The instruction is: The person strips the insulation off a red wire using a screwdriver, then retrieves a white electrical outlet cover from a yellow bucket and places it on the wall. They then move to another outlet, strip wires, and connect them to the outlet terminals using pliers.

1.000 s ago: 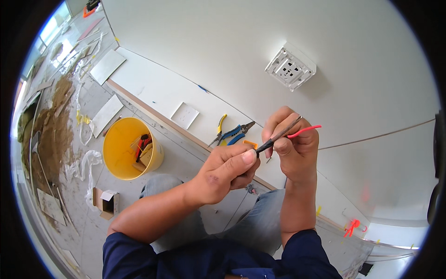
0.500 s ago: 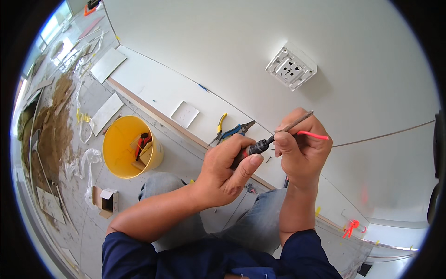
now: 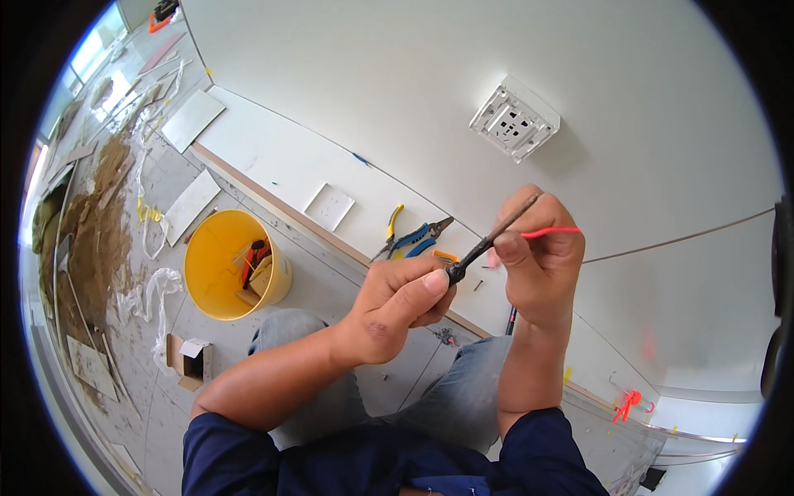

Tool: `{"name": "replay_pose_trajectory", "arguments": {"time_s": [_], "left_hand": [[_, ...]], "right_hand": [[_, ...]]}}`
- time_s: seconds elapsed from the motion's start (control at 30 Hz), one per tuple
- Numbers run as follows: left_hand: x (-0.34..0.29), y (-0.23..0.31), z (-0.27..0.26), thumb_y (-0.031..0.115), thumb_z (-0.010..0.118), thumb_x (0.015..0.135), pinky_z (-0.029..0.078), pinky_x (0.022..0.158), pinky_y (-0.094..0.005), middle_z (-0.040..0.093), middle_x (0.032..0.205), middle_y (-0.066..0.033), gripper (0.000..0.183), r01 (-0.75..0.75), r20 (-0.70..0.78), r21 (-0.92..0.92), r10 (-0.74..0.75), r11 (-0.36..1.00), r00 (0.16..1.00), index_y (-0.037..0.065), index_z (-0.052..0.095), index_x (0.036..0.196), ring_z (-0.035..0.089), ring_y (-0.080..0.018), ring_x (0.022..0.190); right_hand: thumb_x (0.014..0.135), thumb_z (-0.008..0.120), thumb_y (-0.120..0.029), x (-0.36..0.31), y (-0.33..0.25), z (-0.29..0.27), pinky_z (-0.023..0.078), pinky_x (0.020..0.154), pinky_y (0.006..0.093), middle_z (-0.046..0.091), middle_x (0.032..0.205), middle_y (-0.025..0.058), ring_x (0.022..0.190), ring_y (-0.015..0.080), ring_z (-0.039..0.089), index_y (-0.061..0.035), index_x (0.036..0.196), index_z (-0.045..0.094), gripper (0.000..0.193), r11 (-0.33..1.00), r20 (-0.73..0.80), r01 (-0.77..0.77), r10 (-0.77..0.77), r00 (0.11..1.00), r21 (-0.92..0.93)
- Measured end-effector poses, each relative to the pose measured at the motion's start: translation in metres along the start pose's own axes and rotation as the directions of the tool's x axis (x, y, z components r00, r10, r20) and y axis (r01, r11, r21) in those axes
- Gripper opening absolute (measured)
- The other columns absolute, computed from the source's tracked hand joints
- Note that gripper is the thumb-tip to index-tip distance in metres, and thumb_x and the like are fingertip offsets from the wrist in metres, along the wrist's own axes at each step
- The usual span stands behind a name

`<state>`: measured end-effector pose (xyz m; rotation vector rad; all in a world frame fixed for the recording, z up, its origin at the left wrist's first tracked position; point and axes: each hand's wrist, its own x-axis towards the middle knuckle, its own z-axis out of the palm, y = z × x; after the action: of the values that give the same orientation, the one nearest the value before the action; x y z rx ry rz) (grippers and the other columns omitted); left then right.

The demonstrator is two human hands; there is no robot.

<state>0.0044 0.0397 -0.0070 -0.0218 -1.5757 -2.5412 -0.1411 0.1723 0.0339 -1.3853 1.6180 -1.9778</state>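
My left hand (image 3: 389, 306) is closed round the handle of a screwdriver (image 3: 468, 259), whose rusty shaft points up and to the right. My right hand (image 3: 539, 269) is closed by the shaft, its thumb against it; a thin red wire-like strand (image 3: 556, 231) sticks out from its fingers to the right. What else lies inside that grip is hidden. Beyond my left hand, blue-handled pliers (image 3: 420, 236) and yellow-handled pliers (image 3: 395, 220) rest on the white ledge (image 3: 285, 169). A small orange item (image 3: 447, 256) and a screw (image 3: 479, 286) lie close by.
A white socket (image 3: 514, 122) in a box projects from the white wall panel. On the ledge sits a shallow clear-white cover (image 3: 329, 207). At left stand a yellow bucket (image 3: 198, 264) with tools inside and an open small carton (image 3: 190, 360). Rubble (image 3: 91, 248) covers the far-left floor.
My left hand has turned round the screwdriver handle and covers more of it. The shaft tip and my right hand have shifted slightly left. An orange item shows behind my left hand.
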Motion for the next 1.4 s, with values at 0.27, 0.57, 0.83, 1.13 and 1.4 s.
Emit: {"name": "replay_pose_trajectory", "arguments": {"time_s": [0.27, 0.57, 0.83, 1.13, 1.4], "left_hand": [[0.003, -0.020, -0.017, 0.049, 0.045, 0.106, 0.036, 0.058, -0.0241, 0.044, 0.063, -0.0014, 0.050, 0.491, 0.586, -0.577, -0.088, 0.653, 0.806, 0.005, 0.055, 0.083, 0.038, -0.0103, 0.057], [0.001, -0.020, 0.005, 0.029, 0.054, 0.108, 0.035, 0.060, -0.0234, 0.047, 0.076, 0.0026, 0.026, -0.218, -0.181, 0.169, 0.247, 0.961, 0.952, 0.003, 0.058, 0.107, 0.040, -0.0053, 0.068], [-0.004, 0.006, 0.002, 0.042, 0.045, 0.110, 0.027, 0.052, -0.0242, 0.042, 0.066, 0.0014, 0.042, 0.152, 0.099, -0.260, -0.131, 0.953, 0.986, 0.005, 0.055, 0.093, 0.031, -0.0058, 0.055], [0.001, 0.005, -0.005, 0.045, 0.040, 0.110, 0.024, 0.048, -0.0249, 0.038, 0.060, 0.0017, 0.047, 0.235, 0.205, -0.311, -0.177, 0.921, 0.963, 0.006, 0.053, 0.088, 0.029, -0.0065, 0.049], [0.000, -0.001, -0.012, 0.049, 0.037, 0.109, 0.022, 0.042, -0.0229, 0.036, 0.054, 0.0016, 0.054, 0.564, 0.616, -0.385, -0.251, 0.731, 0.746, 0.007, 0.049, 0.078, 0.027, -0.0068, 0.044]], "right_hand": [[0.098, 0.067, -0.007, 0.000, 0.002, 0.016, 0.050, 0.061, 0.0236, 0.072, 0.083, 0.0111, 0.068, 0.0116, 0.063, 0.0052, 0.098, 0.072, 0.013, 0.995, 0.062, 0.005, -0.011, 0.998, 0.096], [0.085, 0.080, -0.002, -0.001, -0.002, 0.025, 0.043, 0.053, 0.0222, 0.070, 0.075, 0.0081, 0.059, 0.0088, 0.058, 0.0005, 0.079, 0.068, 0.014, 0.979, -0.129, 0.000, -0.027, 0.991, -0.204], [0.083, 0.082, -0.002, -0.001, 0.001, 0.007, 0.042, 0.051, 0.0217, 0.068, 0.071, 0.0091, 0.059, 0.0097, 0.059, 0.0031, 0.080, 0.069, 0.014, 0.998, 0.024, 0.011, -0.013, 1.000, 0.065], [0.092, 0.072, 0.002, 0.002, -0.017, -0.002, 0.051, 0.058, 0.0233, 0.068, 0.080, 0.0097, 0.065, 0.0120, 0.063, 0.0057, 0.089, 0.068, 0.006, 0.985, 0.054, -0.159, 0.163, 0.985, -0.068], [0.089, 0.078, -0.007, 0.005, -0.009, 0.010, 0.050, 0.059, 0.0265, 0.070, 0.082, 0.0111, 0.068, 0.0137, 0.064, 0.0017, 0.097, 0.074, 0.013, 0.983, 0.081, -0.134, 0.125, 0.989, 0.125]]}}
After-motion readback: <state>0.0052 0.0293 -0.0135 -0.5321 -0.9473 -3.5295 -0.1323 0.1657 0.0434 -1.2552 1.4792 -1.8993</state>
